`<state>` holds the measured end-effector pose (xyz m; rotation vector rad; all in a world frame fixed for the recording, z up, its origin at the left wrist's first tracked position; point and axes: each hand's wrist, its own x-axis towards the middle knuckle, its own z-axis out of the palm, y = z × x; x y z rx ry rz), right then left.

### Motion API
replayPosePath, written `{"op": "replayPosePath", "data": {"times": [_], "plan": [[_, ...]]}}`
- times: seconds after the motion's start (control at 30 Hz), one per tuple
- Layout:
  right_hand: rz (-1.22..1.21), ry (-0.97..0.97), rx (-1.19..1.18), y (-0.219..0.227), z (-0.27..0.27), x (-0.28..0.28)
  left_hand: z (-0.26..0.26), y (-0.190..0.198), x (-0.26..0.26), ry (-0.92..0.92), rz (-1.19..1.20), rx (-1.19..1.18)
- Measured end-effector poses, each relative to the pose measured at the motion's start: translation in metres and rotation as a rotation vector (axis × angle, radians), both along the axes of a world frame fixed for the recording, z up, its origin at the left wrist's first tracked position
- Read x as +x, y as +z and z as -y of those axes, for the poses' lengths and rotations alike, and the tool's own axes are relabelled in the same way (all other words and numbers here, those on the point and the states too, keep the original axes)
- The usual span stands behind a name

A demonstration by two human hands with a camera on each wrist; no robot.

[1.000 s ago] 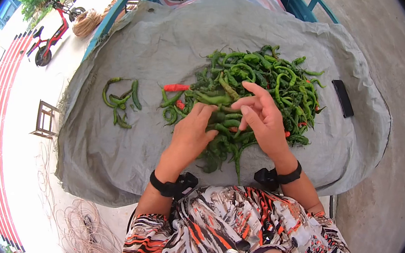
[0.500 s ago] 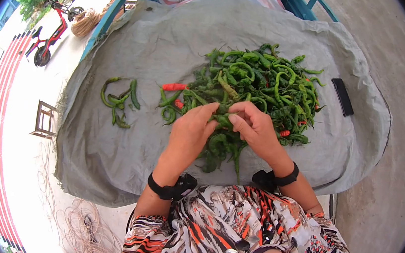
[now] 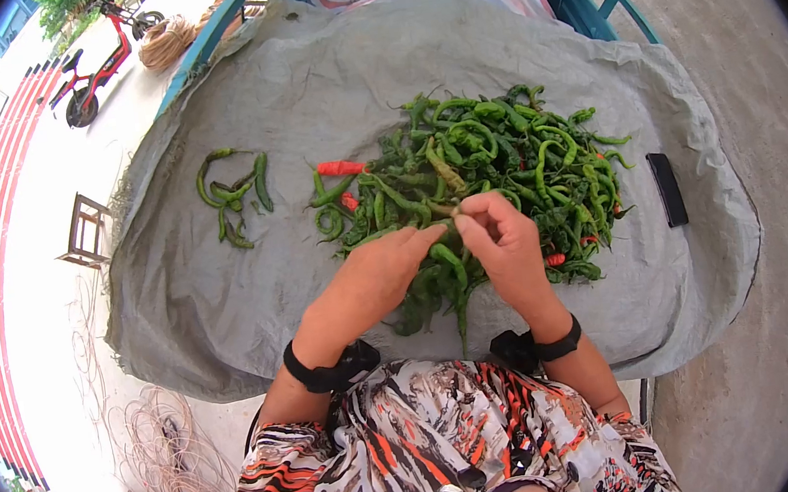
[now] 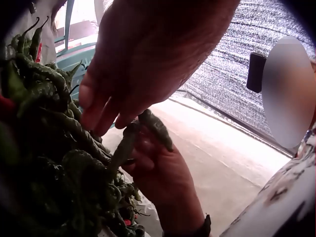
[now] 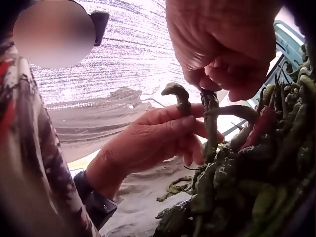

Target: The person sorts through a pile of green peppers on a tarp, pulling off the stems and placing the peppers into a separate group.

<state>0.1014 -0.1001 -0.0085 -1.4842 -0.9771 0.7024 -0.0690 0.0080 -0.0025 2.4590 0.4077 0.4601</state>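
A heap of green chili peppers (image 3: 560, 164), with a few red ones mixed in, lies on a grey woven sheet (image 3: 299, 92). Over the heap's near side, my left hand (image 3: 373, 273) holds a curled green chili pepper (image 5: 177, 94) that pokes up past its thumb in the right wrist view. My right hand (image 3: 508, 241) faces it, thumb and forefinger pinching the top end of a long, wrinkled green chili pepper (image 5: 211, 118). Both hands almost meet. In the left wrist view, peppers hang between the two hands, and the left fingertips are partly hidden.
A small group of green peppers (image 3: 231, 198) lies apart on the left. A red pepper (image 3: 341, 168) marks the heap's left edge. To the right rests a black phone (image 3: 666, 189). A teal cart frame (image 3: 614, 2) stands behind; a wooden stool (image 3: 86, 230) is off to the left.
The right hand's raised forefinger has come down to meet its thumb in a pinch. My left hand has lowered slightly toward me, its fingers now pointing right. The heap looks much the same.
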Motion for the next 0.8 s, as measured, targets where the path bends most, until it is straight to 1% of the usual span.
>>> {"op": "replayPosePath", "data": {"times": [0.1,0.2,0.23,0.3,0.33,0.37,0.47,0.5,0.6,0.7,0.73,0.8], "plan": [[0.059,-0.075,0.223,0.0,-0.004,0.007,-0.003,-0.015,-0.001,0.0,0.132,0.026],[-0.281,-0.053,0.198,0.009,0.0,0.01,-0.007,-0.016,-0.005,0.035,-0.068,0.094],[-0.322,-0.03,0.178,0.011,0.003,0.011,-0.009,-0.015,-0.005,0.037,-0.037,0.091],[-0.341,-0.077,0.261,0.01,0.003,0.009,-0.012,-0.011,-0.006,0.042,0.022,0.085],[-0.352,-0.1,0.303,0.009,0.002,0.008,-0.012,-0.006,-0.005,0.064,0.008,0.079],[-0.29,-0.16,0.312,0.005,0.001,0.01,-0.013,-0.001,-0.006,0.085,-0.007,0.074],[-0.312,-0.246,0.367,0.009,0.004,0.015,-0.015,0.004,-0.011,0.125,-0.069,0.067],[-0.205,-0.278,0.351,0.006,0.002,0.02,-0.016,0.004,-0.013,0.134,-0.092,0.066],[-0.332,-0.243,0.348,0.011,0.003,0.016,-0.021,0.003,-0.01,0.223,0.136,0.236],[-0.184,-0.011,0.113,0.011,0.009,0.015,-0.018,0.014,-0.004,0.243,0.201,0.302],[-0.226,0.011,0.077,0.014,0.008,0.008,-0.013,0.014,-0.001,0.229,0.219,0.098],[-0.221,0.108,0.028,0.006,0.005,0.004,0.003,0.014,0.005,0.199,0.256,-0.301]]}}
